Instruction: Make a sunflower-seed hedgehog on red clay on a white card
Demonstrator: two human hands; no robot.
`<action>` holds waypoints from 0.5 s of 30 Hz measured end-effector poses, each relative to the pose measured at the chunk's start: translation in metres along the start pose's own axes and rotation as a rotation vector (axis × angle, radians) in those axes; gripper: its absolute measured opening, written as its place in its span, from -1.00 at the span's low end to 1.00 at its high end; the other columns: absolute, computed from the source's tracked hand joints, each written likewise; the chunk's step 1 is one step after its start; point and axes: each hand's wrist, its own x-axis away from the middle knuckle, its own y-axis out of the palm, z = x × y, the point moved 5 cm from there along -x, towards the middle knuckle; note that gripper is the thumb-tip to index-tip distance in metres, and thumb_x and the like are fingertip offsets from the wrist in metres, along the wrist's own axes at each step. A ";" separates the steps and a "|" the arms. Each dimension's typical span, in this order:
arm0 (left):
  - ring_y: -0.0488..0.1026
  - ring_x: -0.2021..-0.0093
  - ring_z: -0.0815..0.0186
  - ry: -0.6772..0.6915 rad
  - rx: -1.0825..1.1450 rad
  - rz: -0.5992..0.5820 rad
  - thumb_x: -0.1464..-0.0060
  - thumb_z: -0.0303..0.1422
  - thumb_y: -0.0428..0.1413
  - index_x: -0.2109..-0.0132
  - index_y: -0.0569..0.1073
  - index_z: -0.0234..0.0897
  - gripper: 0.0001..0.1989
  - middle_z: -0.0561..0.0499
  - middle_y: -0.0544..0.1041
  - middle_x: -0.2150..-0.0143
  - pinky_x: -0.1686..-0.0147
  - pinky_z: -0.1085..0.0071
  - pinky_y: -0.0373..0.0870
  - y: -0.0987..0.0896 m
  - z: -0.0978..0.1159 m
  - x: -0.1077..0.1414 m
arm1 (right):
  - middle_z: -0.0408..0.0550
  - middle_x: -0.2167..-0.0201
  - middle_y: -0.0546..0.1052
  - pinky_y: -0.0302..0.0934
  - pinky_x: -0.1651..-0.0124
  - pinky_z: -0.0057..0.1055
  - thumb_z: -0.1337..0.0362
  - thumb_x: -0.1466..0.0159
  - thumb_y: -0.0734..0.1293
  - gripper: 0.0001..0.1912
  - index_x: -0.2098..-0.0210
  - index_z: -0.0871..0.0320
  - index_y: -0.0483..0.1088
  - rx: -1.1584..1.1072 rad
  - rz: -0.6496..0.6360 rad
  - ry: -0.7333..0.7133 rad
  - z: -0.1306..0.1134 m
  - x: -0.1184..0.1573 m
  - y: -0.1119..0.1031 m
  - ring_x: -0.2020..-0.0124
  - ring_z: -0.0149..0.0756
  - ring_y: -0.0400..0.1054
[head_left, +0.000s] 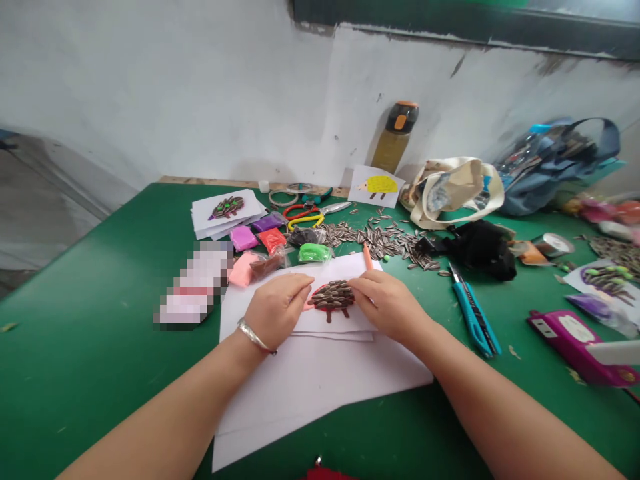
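A hedgehog figure (pixel 334 297) covered in sunflower seeds lies on a small white card, with a red edge and brown legs. My left hand (pixel 280 307) rests at the card's left side, its fingers together near the figure's pink snout; what they hold, if anything, is hidden. My right hand (pixel 387 303) touches the figure's right edge with its fingers drawn together, and whatever is between them is too small to make out. An orange stick-like piece (pixel 368 257) stands just beyond my right hand. Larger white sheets (pixel 320 390) lie under the card.
Clay packets (pixel 243 238), scissors (pixel 305 215) and scattered seeds (pixel 385 237) lie beyond my hands. A teal cutter (pixel 475 313) and a magenta device (pixel 580 343) are on the right. Bags (pixel 455 193), a bottle (pixel 393 143) and a yellow hedgehog card (pixel 375 187) stand near the wall.
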 end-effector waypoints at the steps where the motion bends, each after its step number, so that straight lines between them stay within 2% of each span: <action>1: 0.55 0.20 0.26 0.015 0.003 0.008 -0.21 -0.40 -0.02 0.18 0.53 -0.34 -0.77 -0.08 0.62 0.21 0.14 0.33 0.48 -0.001 0.001 0.000 | -0.02 0.42 0.42 0.08 0.28 -0.42 0.38 -0.31 0.14 -0.74 0.29 0.20 0.47 -0.002 0.017 0.011 0.002 0.000 -0.001 0.35 -0.32 0.26; 5: 0.54 0.26 0.28 0.026 0.023 -0.019 -0.20 -0.41 0.00 0.23 0.52 -0.30 -0.80 -0.03 0.61 0.26 0.23 0.37 0.45 -0.002 0.005 0.002 | -0.02 0.41 0.45 0.09 0.28 -0.43 0.35 -0.32 0.15 -0.73 0.31 0.17 0.49 0.007 0.097 0.037 0.002 -0.005 -0.012 0.35 -0.32 0.29; 8: 0.51 0.30 0.30 -0.025 0.055 -0.057 -0.21 -0.39 0.00 0.29 0.52 -0.28 -0.79 0.00 0.60 0.31 0.27 0.40 0.41 -0.004 0.006 0.002 | -0.04 0.43 0.45 0.08 0.29 -0.43 0.34 -0.31 0.15 -0.72 0.34 0.14 0.50 0.048 0.102 0.026 -0.006 -0.025 -0.023 0.37 -0.33 0.28; 12: 0.49 0.38 0.31 -0.074 0.045 -0.116 -0.24 -0.29 -0.02 0.39 0.52 -0.31 -0.68 -0.03 0.56 0.44 0.33 0.41 0.37 -0.003 0.006 0.004 | -0.02 0.42 0.47 0.09 0.22 -0.39 0.37 -0.29 0.16 -0.73 0.32 0.15 0.50 0.120 0.058 -0.043 -0.022 -0.079 -0.024 0.29 -0.27 0.29; 15: 0.47 0.43 0.32 -0.077 0.043 -0.119 -0.25 -0.27 -0.03 0.42 0.52 -0.32 -0.63 -0.04 0.54 0.47 0.37 0.42 0.35 -0.002 0.005 0.005 | 0.02 0.34 0.50 0.09 0.14 -0.34 0.40 -0.26 0.16 -0.74 0.30 0.18 0.50 0.177 0.005 -0.098 -0.032 -0.129 -0.008 0.23 -0.23 0.30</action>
